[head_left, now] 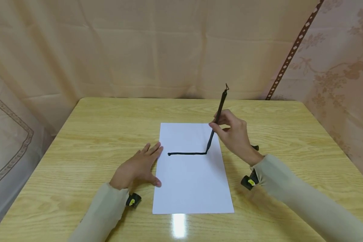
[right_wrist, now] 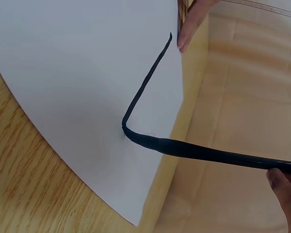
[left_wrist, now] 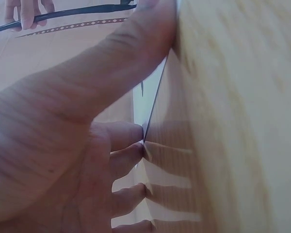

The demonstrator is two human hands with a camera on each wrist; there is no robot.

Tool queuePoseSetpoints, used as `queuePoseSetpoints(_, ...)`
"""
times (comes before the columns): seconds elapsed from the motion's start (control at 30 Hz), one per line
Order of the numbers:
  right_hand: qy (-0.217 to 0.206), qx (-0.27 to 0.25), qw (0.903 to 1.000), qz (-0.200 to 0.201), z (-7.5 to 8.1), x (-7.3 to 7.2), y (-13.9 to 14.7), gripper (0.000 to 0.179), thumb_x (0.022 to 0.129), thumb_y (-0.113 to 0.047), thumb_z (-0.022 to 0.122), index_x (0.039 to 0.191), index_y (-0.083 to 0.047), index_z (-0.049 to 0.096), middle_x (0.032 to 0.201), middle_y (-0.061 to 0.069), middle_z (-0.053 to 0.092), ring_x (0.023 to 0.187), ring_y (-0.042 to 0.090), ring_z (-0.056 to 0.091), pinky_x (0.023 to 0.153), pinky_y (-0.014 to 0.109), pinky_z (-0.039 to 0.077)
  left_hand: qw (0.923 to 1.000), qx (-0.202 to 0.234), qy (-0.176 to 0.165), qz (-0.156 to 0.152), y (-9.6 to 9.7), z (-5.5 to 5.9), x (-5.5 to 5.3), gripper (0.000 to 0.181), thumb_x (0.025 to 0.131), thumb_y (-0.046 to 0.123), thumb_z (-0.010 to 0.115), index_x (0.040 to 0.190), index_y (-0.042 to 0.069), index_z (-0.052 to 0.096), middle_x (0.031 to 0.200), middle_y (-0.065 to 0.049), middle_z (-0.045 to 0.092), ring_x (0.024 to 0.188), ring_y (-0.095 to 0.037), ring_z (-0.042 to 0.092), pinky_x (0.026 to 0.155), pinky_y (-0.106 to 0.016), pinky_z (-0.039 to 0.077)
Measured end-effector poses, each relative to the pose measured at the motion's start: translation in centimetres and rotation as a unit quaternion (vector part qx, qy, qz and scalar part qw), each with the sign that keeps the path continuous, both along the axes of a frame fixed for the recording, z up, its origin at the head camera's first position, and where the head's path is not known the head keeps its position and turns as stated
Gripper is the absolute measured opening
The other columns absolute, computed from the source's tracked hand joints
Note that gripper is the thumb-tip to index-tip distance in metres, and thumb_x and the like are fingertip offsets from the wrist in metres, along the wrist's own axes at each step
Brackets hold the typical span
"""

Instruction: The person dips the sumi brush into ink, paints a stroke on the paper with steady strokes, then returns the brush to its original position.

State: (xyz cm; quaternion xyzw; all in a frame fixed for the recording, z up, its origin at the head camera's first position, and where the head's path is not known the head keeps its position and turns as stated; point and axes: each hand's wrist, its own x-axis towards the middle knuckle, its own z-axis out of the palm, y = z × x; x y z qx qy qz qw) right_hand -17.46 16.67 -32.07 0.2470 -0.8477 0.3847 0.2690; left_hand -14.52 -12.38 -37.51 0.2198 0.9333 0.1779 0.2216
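Observation:
My right hand (head_left: pixel 233 134) pinches a black writing brush (head_left: pixel 220 107) by its upper shaft. The brush leans slightly, its loop end up, and its dark tip touches the white paper (head_left: pixel 190 188). A straight black ink line (head_left: pixel 186 153) runs across the paper from a rounded dot on the left to the brush tip. In the right wrist view, the bent tip of the brush (right_wrist: pixel 194 151) meets the line's end. My left hand (head_left: pixel 139 167) lies with fingers spread at the paper's left edge, thumb and fingertips touching it; the left wrist view shows these fingers (left_wrist: pixel 126 160).
The paper lies on a light wood-grain table (head_left: pixel 78 148). A beige curtain (head_left: pixel 139 50) hangs behind the table's far edge, with patterned cloth (head_left: pixel 345 77) at the right. Dark wrist cameras are strapped at both cuffs. A bright reflection shows below the paper.

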Motion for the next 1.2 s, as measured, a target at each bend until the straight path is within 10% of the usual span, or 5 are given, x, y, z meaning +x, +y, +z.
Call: queuePoseSetpoints(1.2, -0.023, -0.015, 0.9991, 0.032, -0.09, 0.33, -0.83, 0.021, 0.081, 0.000, 0.072, 0.096, 0.003, 0.058, 0.083, 0.012, 0.069, 0.074, 0.025, 0.070, 0.059, 0.010, 0.051, 1.0000, -0.005, 0.000, 0.003, 0.19, 0.28, 0.07, 0.117, 0.066, 0.039, 0.085, 0.153, 0.005, 0.014, 0.161, -0.009, 0.006, 0.147, -0.038, 0.000, 0.116, -0.058, 0.012)
